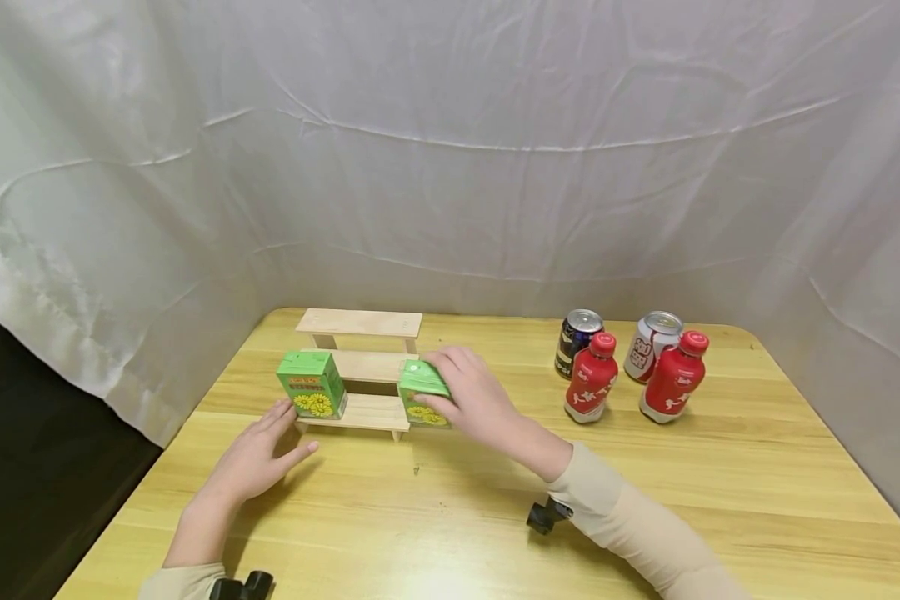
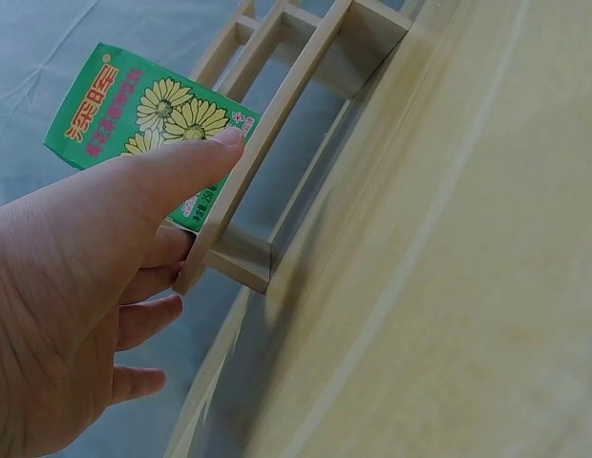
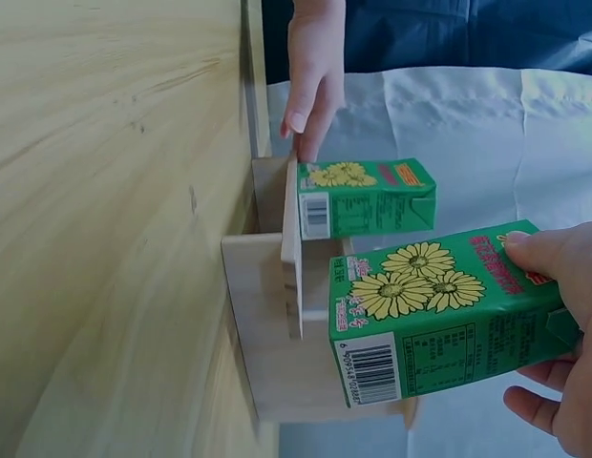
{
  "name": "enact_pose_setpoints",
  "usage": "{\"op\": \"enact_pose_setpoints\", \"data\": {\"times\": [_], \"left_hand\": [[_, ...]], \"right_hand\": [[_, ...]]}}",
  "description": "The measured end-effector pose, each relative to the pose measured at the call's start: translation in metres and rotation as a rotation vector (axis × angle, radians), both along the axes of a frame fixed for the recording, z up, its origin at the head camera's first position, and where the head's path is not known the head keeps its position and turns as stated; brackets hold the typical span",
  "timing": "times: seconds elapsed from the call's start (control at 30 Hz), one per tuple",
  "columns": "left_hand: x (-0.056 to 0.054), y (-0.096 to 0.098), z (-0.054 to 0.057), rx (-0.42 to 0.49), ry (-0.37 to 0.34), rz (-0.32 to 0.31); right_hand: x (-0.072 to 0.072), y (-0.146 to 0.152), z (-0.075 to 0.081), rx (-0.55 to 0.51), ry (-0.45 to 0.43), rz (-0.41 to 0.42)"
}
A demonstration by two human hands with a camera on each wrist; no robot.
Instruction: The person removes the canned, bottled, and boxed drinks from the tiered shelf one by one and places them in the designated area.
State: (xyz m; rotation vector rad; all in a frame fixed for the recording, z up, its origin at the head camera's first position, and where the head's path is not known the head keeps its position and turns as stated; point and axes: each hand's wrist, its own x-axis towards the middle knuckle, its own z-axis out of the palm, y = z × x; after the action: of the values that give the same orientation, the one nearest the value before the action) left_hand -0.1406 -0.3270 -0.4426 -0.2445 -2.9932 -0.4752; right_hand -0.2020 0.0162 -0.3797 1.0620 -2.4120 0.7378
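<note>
My right hand [image 1: 480,400] grips a green drink carton [image 1: 424,414] with yellow flowers, thumb and fingers near its top. This carton is at the right end of a small three-step wooden shelf [image 1: 360,322]; the right wrist view shows its base close over the lowest step. A matching carton [image 1: 311,387] stands upright on the left end of that step. Beside it, my left hand [image 1: 251,458] rests at the shelf's left end with relaxed fingers. In the left wrist view, the left thumb [image 2: 196,167] overlaps the standing carton's lower part and the step's edge.
On the table's right side stand two red bottles [image 1: 591,379] in front of a dark can [image 1: 576,337] and a white can [image 1: 651,346]. Pale cloth [image 1: 450,208] hangs behind and at both sides. The wooden tabletop [image 1: 390,517] runs toward me.
</note>
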Motion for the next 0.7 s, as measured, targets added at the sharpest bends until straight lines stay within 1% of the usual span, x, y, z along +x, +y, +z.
{"op": "enact_pose_setpoints", "data": {"times": [0.27, 0.53, 0.7], "left_hand": [[-0.001, 0.0, 0.0, 0.001, -0.001, 0.002], [0.0, 0.001, 0.001, 0.003, -0.007, 0.004], [0.0, 0.001, 0.002, 0.009, -0.015, 0.004]], "right_hand": [[0.007, 0.03, 0.0, 0.002, -0.024, -0.038], [0.016, 0.057, -0.003, 0.017, -0.012, -0.049], [0.021, 0.072, -0.005, 0.044, 0.018, -0.079]]}}
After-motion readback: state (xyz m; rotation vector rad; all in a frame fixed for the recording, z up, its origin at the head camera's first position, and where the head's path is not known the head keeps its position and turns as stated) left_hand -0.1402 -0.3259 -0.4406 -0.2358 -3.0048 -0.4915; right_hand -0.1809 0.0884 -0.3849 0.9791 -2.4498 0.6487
